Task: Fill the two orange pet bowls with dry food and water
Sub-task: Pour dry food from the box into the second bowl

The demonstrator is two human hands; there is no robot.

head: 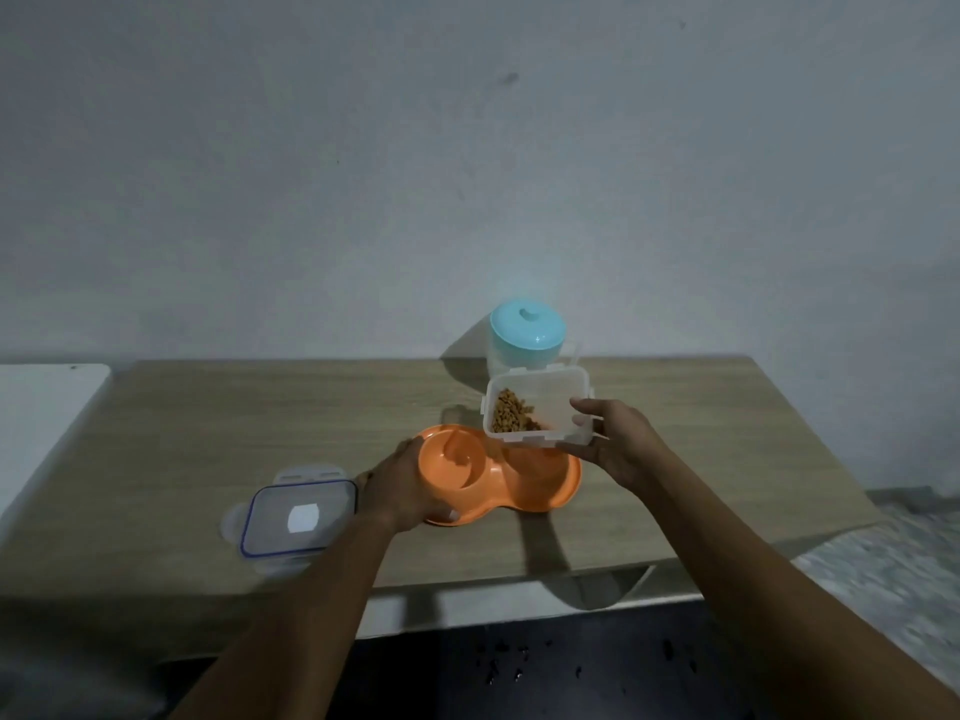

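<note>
Right hand [618,444] is gripping the tilted kibble container [537,405] above the orange double bowl [498,475]; left hand [402,485] is clasping the bowl's left end on the surface [260,418].

Both arms are showing bare all the way up to the frame edge, no sleeves, watch or rings anywhere. The left hand [402,485] and right hand [615,444] are going gloveless, fingers looking plain and unadorned.
</note>
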